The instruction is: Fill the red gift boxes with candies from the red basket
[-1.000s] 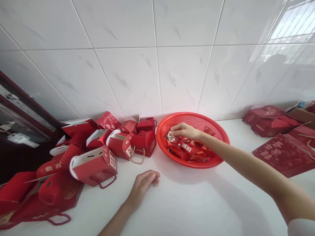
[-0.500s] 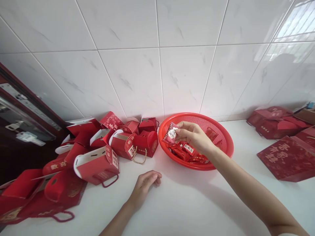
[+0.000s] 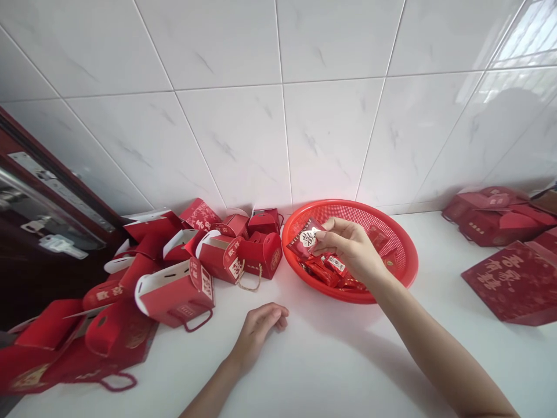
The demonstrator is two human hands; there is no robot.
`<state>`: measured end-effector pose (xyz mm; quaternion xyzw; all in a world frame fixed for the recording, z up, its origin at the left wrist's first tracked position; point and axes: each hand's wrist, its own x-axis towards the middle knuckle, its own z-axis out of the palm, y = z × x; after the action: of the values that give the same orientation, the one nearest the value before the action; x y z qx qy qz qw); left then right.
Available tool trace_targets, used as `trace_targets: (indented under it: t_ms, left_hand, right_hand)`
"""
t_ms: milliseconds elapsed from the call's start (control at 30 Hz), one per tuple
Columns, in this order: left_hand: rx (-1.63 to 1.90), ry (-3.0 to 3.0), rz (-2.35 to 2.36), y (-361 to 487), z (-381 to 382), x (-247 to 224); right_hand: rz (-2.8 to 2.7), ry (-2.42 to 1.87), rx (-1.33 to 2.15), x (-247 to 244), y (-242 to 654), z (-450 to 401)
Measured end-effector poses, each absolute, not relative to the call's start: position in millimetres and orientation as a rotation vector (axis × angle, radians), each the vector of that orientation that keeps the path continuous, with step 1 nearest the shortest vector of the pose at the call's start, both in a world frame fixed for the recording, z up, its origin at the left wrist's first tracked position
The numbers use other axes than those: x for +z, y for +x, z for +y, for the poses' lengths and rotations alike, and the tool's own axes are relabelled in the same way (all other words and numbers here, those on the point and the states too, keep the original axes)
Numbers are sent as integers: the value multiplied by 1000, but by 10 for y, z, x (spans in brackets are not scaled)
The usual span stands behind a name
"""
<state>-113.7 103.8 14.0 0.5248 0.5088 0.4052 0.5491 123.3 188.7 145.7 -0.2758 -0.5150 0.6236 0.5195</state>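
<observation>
Between the thumb and fingers of my right hand (image 3: 354, 247) is a wrapped candy (image 3: 308, 238), dark red with a pale round label. It is held over the left part of a red plastic basket (image 3: 400, 232) with a perforated wall. Several red-wrapped candies (image 3: 324, 271) lie in the basket's bottom, partly hidden by my hand. My left hand (image 3: 261, 325) rests on the white table in front of the basket, its fingers curled together. Whether anything is inside those fingers is hidden. Nearest to it on the left stands an open red gift box (image 3: 176, 293) with a cord handle.
More red boxes (image 3: 119, 331) crowd the left side, many with lids up. Other red boxes (image 3: 513, 278) stand at the right. A tiled wall (image 3: 235, 139) closes off the back. At far left, keys (image 3: 63, 247) hang by a dark door frame.
The candy in my right hand has tilted slightly, with its label turned more toward me. The whole view has shifted a little; my left hand stays in place.
</observation>
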Motion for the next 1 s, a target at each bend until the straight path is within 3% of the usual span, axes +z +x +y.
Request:
trace_targets:
  t_ms: [600,700,867,1000]
  left_hand:
    - [926,1276,1216,-1141,1028,129]
    - [925,1292,1216,-1139,1031,136]
    - [918,1307,1206,-1134,1028,153]
    - [916,1326,1209,-1134,1029,145]
  right_hand:
    - [-1237,-762,1395,1540,1360,1855]
    - [-1413,-872,1188,1557,1422,1859]
    - [-1952,-1292,543,1551,1633,1930]
    - [-2436,-1457,512,1584,1746,1917]
